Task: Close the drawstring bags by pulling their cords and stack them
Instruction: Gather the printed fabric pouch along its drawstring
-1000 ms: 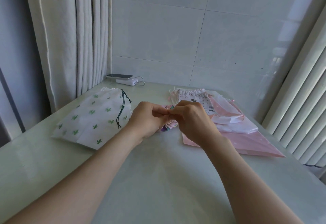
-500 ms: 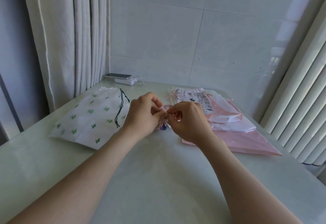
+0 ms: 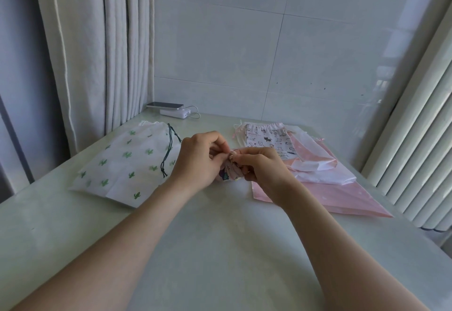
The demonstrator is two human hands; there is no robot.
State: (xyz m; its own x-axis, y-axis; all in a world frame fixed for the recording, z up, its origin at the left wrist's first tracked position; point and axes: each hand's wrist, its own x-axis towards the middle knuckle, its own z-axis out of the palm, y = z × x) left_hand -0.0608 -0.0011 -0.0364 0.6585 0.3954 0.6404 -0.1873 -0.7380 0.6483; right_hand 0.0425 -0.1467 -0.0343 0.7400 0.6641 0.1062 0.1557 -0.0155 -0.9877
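White bag with green cacti and dark cord, white pouch with black cats, pink bag, multicoloured pouch

Pale table bears a cactus-print bag, pink bag and power bank.

A small bag with a pink, colourful print is sitting bunched up at the middle of the desk, its gathered mouth pointing up. The left hand and right hand are pinching it at the top. To its left a white cactus bag is lying flat, its dark green cord trailing across it. To the right a cat-print bag, mouth gathered at the far end, is resting on a crumpled white bag and a flat pink bag.
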